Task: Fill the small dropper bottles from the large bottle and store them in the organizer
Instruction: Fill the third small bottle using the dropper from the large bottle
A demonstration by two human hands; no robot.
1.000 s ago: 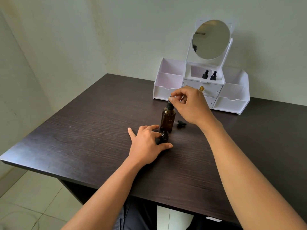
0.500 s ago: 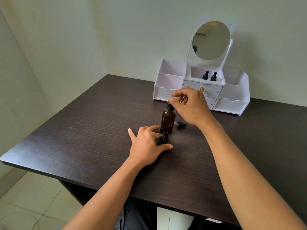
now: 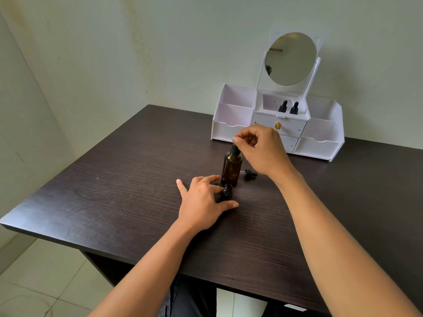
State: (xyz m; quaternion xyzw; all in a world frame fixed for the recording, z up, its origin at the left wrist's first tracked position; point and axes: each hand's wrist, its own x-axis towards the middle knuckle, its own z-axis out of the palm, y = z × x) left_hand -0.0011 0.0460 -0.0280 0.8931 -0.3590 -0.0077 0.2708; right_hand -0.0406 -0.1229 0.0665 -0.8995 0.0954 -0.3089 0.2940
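Observation:
A large amber bottle (image 3: 231, 168) stands upright in the middle of the dark table (image 3: 114, 179). My right hand (image 3: 261, 149) pinches its black dropper cap (image 3: 234, 149) from above. Just in front of it stands a small open dark dropper bottle (image 3: 227, 191), held between the thumb and fingers of my left hand (image 3: 201, 202). A loose small black dropper cap (image 3: 249, 173) lies on the table right of the large bottle. The white organizer (image 3: 320, 143) at the back holds two small capped dropper bottles (image 3: 288, 108) in its top middle compartment.
An oval mirror (image 3: 290, 58) rises from the organizer's back. The organizer stands against the wall at the table's far edge. The table's left and front edges drop to a tiled floor (image 3: 34, 282).
My right hand has stayed on the large bottle's dropper cap, its fingers shifting slightly. The left hand and small bottle have not moved.

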